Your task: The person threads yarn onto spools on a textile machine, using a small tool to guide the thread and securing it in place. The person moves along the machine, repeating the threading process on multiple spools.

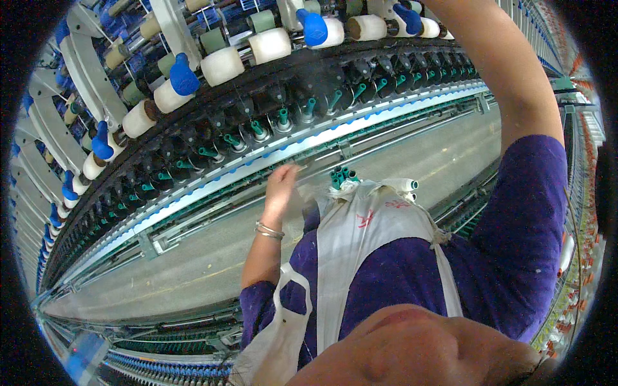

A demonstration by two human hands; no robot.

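Observation:
My left hand (281, 188), with bracelets (269, 230) at the wrist, is raised beside the apron, just in front of the spinning machine's lower rail. Its fingers are drawn together in a pinch; what lies between them, if anything, is too small and blurred to make out. My right forearm (492, 58) reaches up and forward past the white rollers, and its hand is beyond the upper edge. A white apron (380, 222) hangs over my purple shirt. Several green tubes (342, 175) and a white-wound bobbin (407, 185) stick out of its pocket.
Along the machine runs a row of spindles with green tubes (283, 117). Above them are white rollers (222, 65) and arms with blue handles (183, 74). A grey floor aisle (193, 264) separates this from another machine (174, 363). Orange-and-white spools (582, 219) line the far right.

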